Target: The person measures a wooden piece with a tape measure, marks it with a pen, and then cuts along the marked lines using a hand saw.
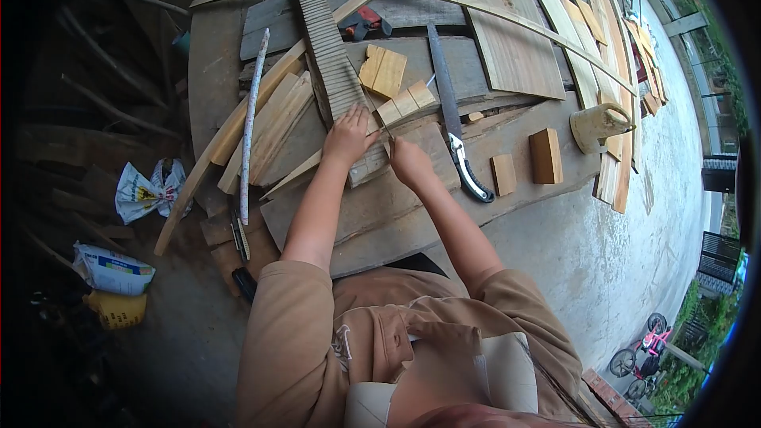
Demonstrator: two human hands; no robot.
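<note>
Tan sleeves [289,325], foreground. Left hand [347,136] spread flat on ribbed board [333,63], mid-bench [380,226]. Right hand [410,162] curled tight beside it, contents unclear. Handsaw [453,123], wood blocks [545,155] just right. Jug [600,124] beyond, contents hidden.

Light: soft daylight, brighter right | Shadows: left side dim | Lens: strong fisheye bend, black vignette corners | Focus: centre sharp, edges soft

Left hand [346,136] spreads flat on the ribbed board [333,71]. Right hand [410,162] rests knuckles-up just beside it on the worktop [380,214], with the handsaw [453,123] near.
</note>
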